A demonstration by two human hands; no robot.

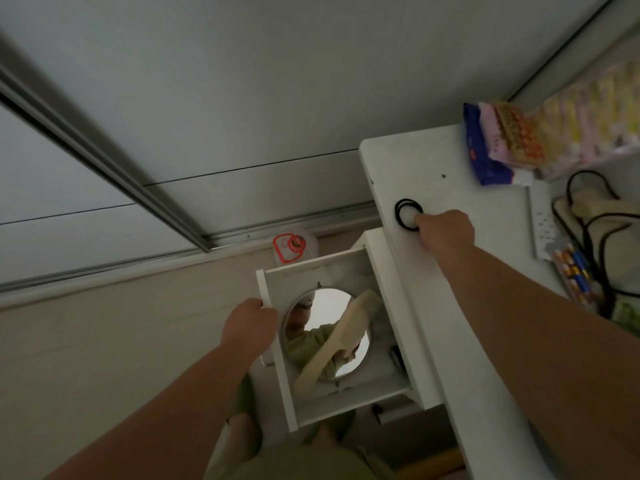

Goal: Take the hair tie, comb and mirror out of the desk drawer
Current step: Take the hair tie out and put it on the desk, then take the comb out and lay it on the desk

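The white desk drawer (277, 344) stands pulled open below the desk top (450, 306). Inside it lies a round mirror (332, 306) with a cream comb (341, 337) resting across it. My left hand (249, 327) grips the drawer's front edge. A black hair tie (403, 216) lies on the desk top, and my right hand (445, 232) rests on the desk with its fingertips touching the tie's right side. The fingers are curled; whether they pinch the tie is unclear.
At the desk's back right sit colourful snack packets (519, 143), a white power strip (542, 220) with black cables (595, 237), and a bundle of pens (571, 271). A clear jug with a red label (292, 247) stands on the floor beyond the drawer.
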